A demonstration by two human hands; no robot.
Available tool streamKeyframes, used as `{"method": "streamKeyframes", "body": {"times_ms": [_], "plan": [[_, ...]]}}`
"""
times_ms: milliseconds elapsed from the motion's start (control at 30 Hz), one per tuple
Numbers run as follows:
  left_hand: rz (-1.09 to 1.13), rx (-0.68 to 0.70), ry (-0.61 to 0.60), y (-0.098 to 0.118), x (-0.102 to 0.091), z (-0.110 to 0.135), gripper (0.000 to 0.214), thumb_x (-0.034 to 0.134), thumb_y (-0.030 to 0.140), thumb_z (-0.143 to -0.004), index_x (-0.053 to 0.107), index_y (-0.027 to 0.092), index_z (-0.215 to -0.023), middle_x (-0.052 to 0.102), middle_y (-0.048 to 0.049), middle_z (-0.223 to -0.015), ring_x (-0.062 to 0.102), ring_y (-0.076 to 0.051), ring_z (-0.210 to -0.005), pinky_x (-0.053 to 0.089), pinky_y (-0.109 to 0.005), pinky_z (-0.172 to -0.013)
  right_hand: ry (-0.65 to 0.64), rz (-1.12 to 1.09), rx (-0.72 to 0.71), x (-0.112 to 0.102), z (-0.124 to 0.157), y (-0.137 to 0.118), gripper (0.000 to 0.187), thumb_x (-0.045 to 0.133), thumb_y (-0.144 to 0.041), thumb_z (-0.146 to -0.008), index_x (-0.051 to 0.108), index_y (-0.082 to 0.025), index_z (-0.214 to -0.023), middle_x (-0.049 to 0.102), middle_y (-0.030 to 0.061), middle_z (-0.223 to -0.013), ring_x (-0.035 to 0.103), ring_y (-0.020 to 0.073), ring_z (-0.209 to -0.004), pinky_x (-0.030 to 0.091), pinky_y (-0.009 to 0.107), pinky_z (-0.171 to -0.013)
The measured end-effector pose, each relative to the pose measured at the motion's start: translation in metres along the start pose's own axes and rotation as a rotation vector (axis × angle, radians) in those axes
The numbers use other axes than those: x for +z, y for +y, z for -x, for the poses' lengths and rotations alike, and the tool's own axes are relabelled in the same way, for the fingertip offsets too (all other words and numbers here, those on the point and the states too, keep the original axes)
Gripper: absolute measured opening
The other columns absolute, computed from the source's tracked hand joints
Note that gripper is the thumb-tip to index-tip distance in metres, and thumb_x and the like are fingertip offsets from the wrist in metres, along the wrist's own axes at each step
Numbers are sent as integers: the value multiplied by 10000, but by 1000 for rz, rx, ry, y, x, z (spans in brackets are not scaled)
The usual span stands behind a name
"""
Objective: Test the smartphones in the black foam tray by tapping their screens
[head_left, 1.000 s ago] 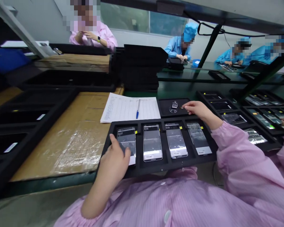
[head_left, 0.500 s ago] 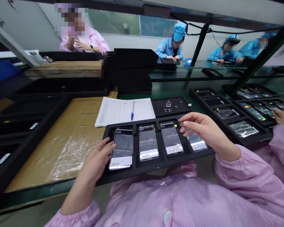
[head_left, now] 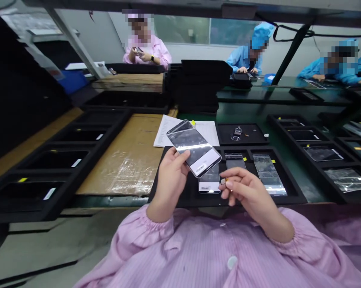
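Gripped by its lower left edge, a smartphone [head_left: 195, 146] is tilted above the black tray in my left hand [head_left: 172, 182]. Its screen is lit, with a pale band at the bottom and a yellow tab at the top. My right hand [head_left: 249, 192], right of the phone's lower end, pinches a small metallic piece [head_left: 223, 181] with an orange-brown bit. Below lies the black compartment tray [head_left: 295, 195]. In it are a phone [head_left: 209, 182] partly under the held one, a second [head_left: 235, 160] partly behind my right hand, and a third [head_left: 269, 174] at right.
Printed sheets [head_left: 165, 130] lie behind the held phone. A small black tray [head_left: 225, 138] holds little parts. More black trays with screens stand left [head_left: 68, 188] and right [head_left: 314, 176]. Stacked black trays [head_left: 204, 84] rise behind. Co-workers [head_left: 147, 46] sit across the bench.
My left hand has lifted the leftmost phone out of the tray and tilted it. My right hand has come closer to it, over the middle phones. The view has swung left.
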State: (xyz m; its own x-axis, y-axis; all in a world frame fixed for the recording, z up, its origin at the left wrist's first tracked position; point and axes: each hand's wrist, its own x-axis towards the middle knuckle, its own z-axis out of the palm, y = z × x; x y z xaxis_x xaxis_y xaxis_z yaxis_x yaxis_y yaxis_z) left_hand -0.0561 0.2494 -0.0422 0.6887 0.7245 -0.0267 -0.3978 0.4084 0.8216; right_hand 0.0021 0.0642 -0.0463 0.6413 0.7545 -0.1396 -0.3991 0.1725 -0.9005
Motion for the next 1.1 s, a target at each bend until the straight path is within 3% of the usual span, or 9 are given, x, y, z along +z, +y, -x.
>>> {"method": "streamKeyframes", "body": {"times_ms": [133, 300, 533, 867, 1100], "plan": [[103, 47, 45, -6, 19, 9, 243, 784, 164, -703, 618, 170, -881, 749, -38, -930, 708, -168, -878, 544, -302, -874, 34, -45, 69, 9, -1, 7, 370, 880, -393, -708, 639, -173, -882, 791, 77, -847, 786, 240, -786, 636, 246, -556], [121, 32, 59, -10, 27, 16, 215, 752, 165, -745, 606, 167, -903, 738, -44, -933, 701, -166, -876, 536, -312, -891, 34, -33, 48, 9, -3, 6, 399, 888, -410, -700, 602, -170, -840, 791, 84, -803, 786, 253, -738, 620, 235, -498], [90, 99, 28, -10, 29, 21, 270, 752, 195, -774, 575, 202, -978, 713, -17, -929, 700, -182, -895, 545, -348, -904, 45, 1, -5, 10, -9, 5, 346, 876, -387, -694, 657, -151, -822, 786, 85, -767, 779, 230, -689, 560, 176, -411], [11, 219, -19, -10, 26, 27, 349, 766, 218, -794, 555, 220, -1072, 702, -35, -1072, 693, -176, -967, 570, -277, -784, 78, 86, -22, 8, -11, 2, 287, 822, -356, -690, 615, -161, -732, 747, 66, -645, 734, 208, -536, 446, 150, -325], [-6, 206, -36, -12, 23, 26, 335, 750, 236, -819, 543, 226, -1082, 690, -46, -1122, 682, -190, -1047, 573, -312, -882, 84, 143, -42, 7, -11, 2, 250, 782, -332, -693, 600, -163, -710, 733, 59, -611, 698, 183, -466, 388, 139, -303]]}}
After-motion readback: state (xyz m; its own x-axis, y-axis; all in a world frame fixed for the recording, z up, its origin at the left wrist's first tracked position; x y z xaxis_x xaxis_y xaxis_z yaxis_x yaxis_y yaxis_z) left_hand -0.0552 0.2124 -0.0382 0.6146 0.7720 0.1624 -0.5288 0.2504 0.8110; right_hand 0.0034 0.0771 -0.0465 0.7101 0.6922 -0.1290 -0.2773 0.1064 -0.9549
